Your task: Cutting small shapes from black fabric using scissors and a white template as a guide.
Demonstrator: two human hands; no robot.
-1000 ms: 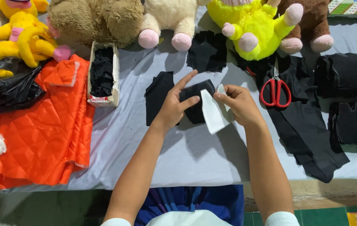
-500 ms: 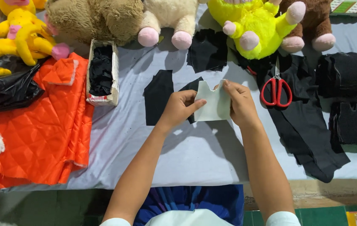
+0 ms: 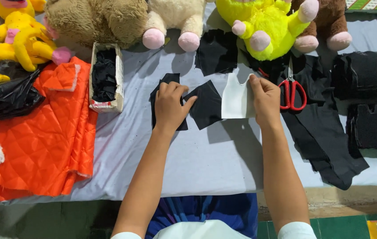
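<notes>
One grey cloth-covered table [image 3: 206,163] carries everything, and one big orange quilted fabric [image 3: 29,146] drapes over its left side, with one black plastic bag [image 3: 2,95] lying at that fabric's upper edge. Five plush toys line the far edge: a yellow one [image 3: 16,40] at the left, a brown one [image 3: 95,20], a cream one [image 3: 175,17] with pink feet, a lime-yellow one [image 3: 259,20] and a dark brown one [image 3: 330,22]. Several black fabric stacks [image 3: 365,79] sit at the right, and one long black strip [image 3: 325,141] runs down beside them. One open cardboard box [image 3: 118,75] holds black scraps. Two loose black fabric pieces [image 3: 208,106] lie at the centre; the left hand [image 3: 170,106] presses flat on them, fingers together. The right hand [image 3: 266,99] pinches the right edge of one white paper pattern [image 3: 236,98], which overlaps the black piece. One pair of red-handled scissors [image 3: 292,90] lies just right of that hand.
</notes>
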